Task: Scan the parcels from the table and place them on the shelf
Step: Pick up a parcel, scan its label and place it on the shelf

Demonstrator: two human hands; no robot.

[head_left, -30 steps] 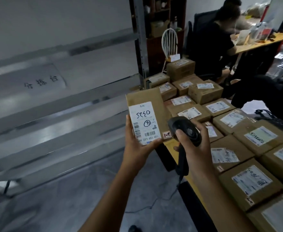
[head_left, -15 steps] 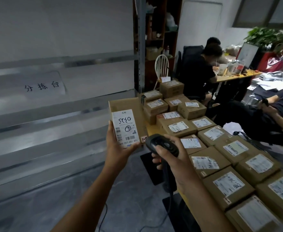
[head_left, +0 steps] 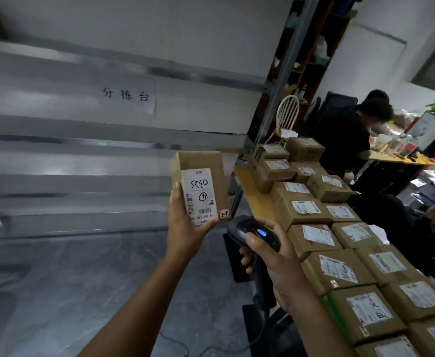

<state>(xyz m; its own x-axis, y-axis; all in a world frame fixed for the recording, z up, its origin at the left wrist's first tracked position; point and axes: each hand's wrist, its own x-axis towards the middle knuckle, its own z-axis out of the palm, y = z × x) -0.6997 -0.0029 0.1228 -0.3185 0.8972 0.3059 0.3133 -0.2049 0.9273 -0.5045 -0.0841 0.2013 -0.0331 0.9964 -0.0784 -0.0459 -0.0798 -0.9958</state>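
Observation:
My left hand grips a small brown cardboard parcel from below, its white label with handwriting and barcodes facing me. Just right of it and lower, my right hand holds a black barcode scanner by the handle; a blue light glows on its head, which points up toward the parcel's bottom edge. Several more labelled parcels lie in rows on the yellow table to the right. The grey metal shelf runs along the wall on the left, its boards bare.
A paper sign hangs on the shelf rail. A shelf upright stands at the table's far end, with a white chair behind. People sit at a desk far right. The scanner cable hangs to the grey floor.
The view has swung left and up toward the shelf. Parcel and scanner stay close together in my hands, and a blue light now shows on the scanner.

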